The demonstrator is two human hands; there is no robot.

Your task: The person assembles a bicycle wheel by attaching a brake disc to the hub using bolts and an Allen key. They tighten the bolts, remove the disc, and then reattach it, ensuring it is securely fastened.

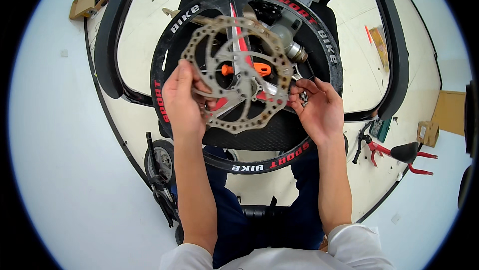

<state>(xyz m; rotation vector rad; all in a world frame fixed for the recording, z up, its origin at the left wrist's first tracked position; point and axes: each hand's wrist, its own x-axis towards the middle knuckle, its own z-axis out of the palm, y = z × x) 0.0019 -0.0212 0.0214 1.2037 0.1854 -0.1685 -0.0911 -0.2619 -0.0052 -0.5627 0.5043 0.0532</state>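
My left hand holds a round, perforated metal brake disc by its left rim, lifted flat above a black bicycle wheel that lies across a black chair seat. My right hand touches the disc's right edge, its fingertips pinched around small metal bolts. Under the disc, an orange-handled tool lies near the wheel's hub and red spokes. A grey cylindrical hub part shows at the upper right inside the rim.
Black chair armrests curve on both sides of the wheel. A red bicycle frame with a black saddle lies on the floor at right. A small wheel stands at lower left. Cardboard boxes sit at right, another at upper left.
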